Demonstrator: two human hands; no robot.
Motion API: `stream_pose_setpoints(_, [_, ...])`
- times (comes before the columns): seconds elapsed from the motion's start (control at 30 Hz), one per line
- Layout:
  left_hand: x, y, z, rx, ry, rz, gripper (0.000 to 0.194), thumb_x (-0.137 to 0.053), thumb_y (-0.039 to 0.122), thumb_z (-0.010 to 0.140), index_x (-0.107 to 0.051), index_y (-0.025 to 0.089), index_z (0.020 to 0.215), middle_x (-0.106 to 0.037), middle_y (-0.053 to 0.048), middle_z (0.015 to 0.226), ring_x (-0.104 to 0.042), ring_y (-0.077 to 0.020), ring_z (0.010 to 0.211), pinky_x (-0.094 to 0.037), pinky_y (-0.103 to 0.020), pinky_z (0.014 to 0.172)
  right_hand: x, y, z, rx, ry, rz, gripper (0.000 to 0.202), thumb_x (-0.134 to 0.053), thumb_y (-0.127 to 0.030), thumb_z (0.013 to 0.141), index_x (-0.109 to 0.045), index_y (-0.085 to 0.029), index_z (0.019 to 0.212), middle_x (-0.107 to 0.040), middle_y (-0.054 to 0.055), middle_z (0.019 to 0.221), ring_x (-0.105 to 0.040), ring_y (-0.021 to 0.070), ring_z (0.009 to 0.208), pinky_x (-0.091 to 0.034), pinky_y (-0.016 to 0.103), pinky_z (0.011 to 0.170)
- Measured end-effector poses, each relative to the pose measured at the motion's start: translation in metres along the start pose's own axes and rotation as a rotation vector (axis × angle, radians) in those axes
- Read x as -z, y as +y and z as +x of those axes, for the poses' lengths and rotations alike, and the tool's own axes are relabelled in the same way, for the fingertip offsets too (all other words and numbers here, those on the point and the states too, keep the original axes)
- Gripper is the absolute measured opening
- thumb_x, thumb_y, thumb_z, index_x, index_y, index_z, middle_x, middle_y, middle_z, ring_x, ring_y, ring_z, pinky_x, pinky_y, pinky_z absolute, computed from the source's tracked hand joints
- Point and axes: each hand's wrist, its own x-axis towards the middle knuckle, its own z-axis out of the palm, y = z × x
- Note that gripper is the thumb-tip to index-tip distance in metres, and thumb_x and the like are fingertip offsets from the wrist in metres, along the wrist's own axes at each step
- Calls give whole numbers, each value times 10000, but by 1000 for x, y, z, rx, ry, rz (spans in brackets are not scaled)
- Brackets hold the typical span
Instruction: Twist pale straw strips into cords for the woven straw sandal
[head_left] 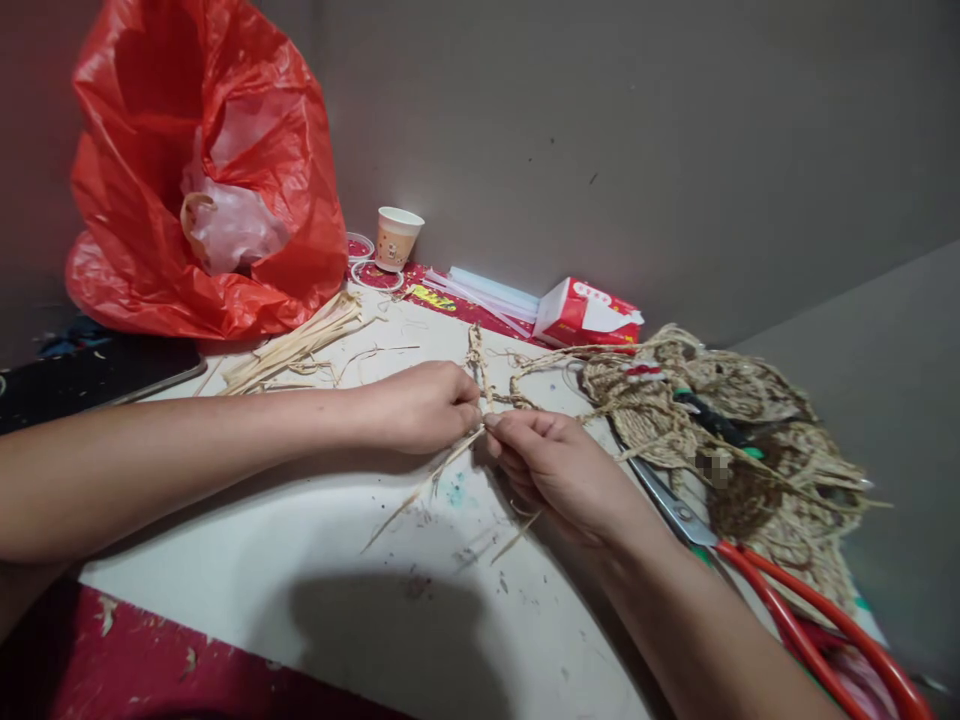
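Both hands meet at the middle of the white board, pinching a braided straw cord. My left hand (431,408) is closed on the cord from the left, its fingertips curled inward. Just right of it, my right hand (551,465) pinches the same cord between thumb and forefinger. The braided straw cord (477,352) runs up and away from the fingertips. Loose straw ends (424,487) stick out below the hands toward the lower left, and a short one pokes out under my right hand. The exact crossing of the strands is hidden by the fingers.
A red plastic bag (300,180) stands back left, near a straw bundle (300,345) and a dark tray (97,380). Behind are a paper cup (397,240) and a red-white box (585,315). Coiled braids (757,400) and red-handled scissors (690,525) lie right on the white board (315,580).
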Motion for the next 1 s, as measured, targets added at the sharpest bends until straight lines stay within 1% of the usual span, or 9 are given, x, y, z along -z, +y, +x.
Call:
stream_pose_setpoints(0.13, [-14, 10, -9, -8, 39, 230, 247, -390, 208, 817, -624, 148, 760, -608, -35, 652, -518, -140, 573, -349, -246, 533, -3, 5, -1, 5, 7, 71, 383, -624, -356, 698, -376, -198, 453, -270, -95, 349, -173, 34, 325, -81, 215, 356])
stream_pose_setpoints(0.27, [-33, 9, -17, -26, 25, 557, 244, -439, 156, 784, -613, 118, 952, -635, -68, 645, -578, -190, 573, -384, -274, 529, -9, 10, -1, -6, 10, 137, 416, -657, -375, 692, -365, -197, 456, -260, -101, 358, -170, 30, 327, -81, 210, 354])
stream_pose_setpoints(0.43, [-50, 2, -25, -285, 59, 723, 304, -445, 54, 717, -584, 47, 987, -632, -111, 667, -598, -209, 579, -404, -287, 518, -15, 10, -3, -12, -2, 191, 373, -697, -398, 666, -449, -178, 495, -336, -86, 375, -220, 36, 344, -127, 195, 347])
stream_pose_setpoints(0.5, [-51, 7, -30, -306, -15, 711, 300, -500, 73, 683, -600, 47, 965, -633, -116, 664, -578, -200, 545, -380, -278, 484, -14, 8, -3, -50, -16, 188, 323, -680, -415, 686, -509, -172, 559, -352, -86, 375, -232, 42, 340, -137, 190, 344])
stream_pose_setpoints(0.57, [-44, 17, -34, -303, -167, 628, 190, -570, 96, 632, -630, 101, 812, -595, -68, 568, -515, -163, 467, -338, -261, 448, -10, 5, -3, -78, -13, 184, 295, -658, -425, 710, -536, -173, 615, -317, -100, 361, -195, 40, 328, -122, 185, 342])
stream_pose_setpoints(0.63, [-32, 25, -35, -293, -198, 460, 49, -575, 139, 664, -584, 155, 619, -531, -26, 489, -437, -122, 421, -304, -248, 436, -5, 2, -2, -65, -13, 198, 291, -667, -415, 709, -531, -174, 622, -286, -109, 365, -164, 33, 330, -123, 181, 344])
stream_pose_setpoints(0.77, [-9, 24, -21, -156, 338, 8, 141, -464, 177, 783, -563, 166, 683, -563, -6, 621, -475, -102, 569, -367, -213, 549, 3, -4, -3, -40, -67, 249, 345, -725, -416, 662, -489, -174, 591, -248, -117, 404, -149, 20, 350, -129, 163, 343])
stream_pose_setpoints(0.83, [-7, 15, -9, -31, 430, -213, 89, -497, 166, 754, -573, 155, 799, -594, -13, 727, -514, -108, 664, -392, -208, 603, 4, -6, -3, -52, -95, 253, 345, -726, -419, 662, -493, -170, 603, -233, -123, 411, -137, 14, 353, -122, 150, 341])
stream_pose_setpoints(1.0, [-25, 1, 4, 301, -44, -740, 185, -393, 213, 799, -515, 154, 673, -475, 29, 535, -376, -72, 424, -296, -197, 426, 4, -6, -2, -3, -91, 155, 343, -690, -444, 700, -498, -173, 617, -276, -116, 411, -159, 19, 344, -143, 151, 324])
